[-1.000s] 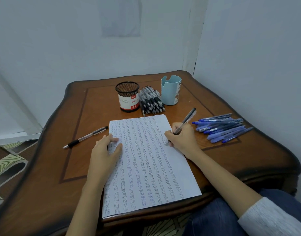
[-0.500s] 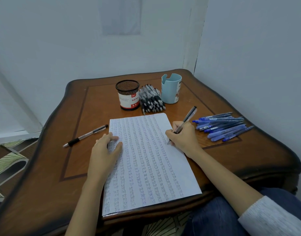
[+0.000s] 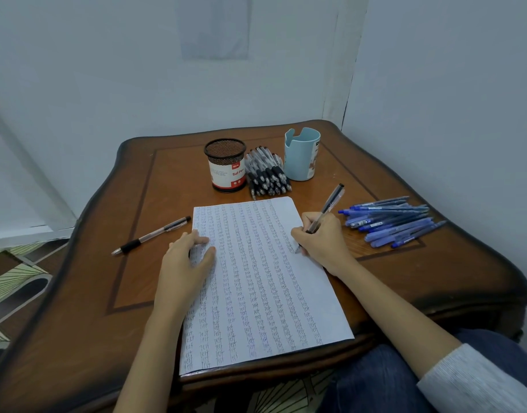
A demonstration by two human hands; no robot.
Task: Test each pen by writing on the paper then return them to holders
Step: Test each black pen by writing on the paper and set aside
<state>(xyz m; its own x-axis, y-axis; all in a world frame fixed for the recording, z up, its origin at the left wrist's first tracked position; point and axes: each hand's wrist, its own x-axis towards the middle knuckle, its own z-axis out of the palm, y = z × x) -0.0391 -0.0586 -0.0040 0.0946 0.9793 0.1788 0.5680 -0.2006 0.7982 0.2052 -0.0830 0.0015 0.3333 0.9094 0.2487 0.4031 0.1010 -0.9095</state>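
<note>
pen [image 3: 327, 208] pinched in right hand [image 3: 321, 242] fingers, tip touching paper [image 3: 265, 281]; left hand [image 3: 186, 260] fingers spread flat on it.

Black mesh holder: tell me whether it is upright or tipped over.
Upright. The black mesh holder stands on its base on the table, round opening facing up, with the black pens lying beside it.

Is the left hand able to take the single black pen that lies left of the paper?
Probably yes: the left hand rests open on the paper, and bare table separates it from the pen.
</note>
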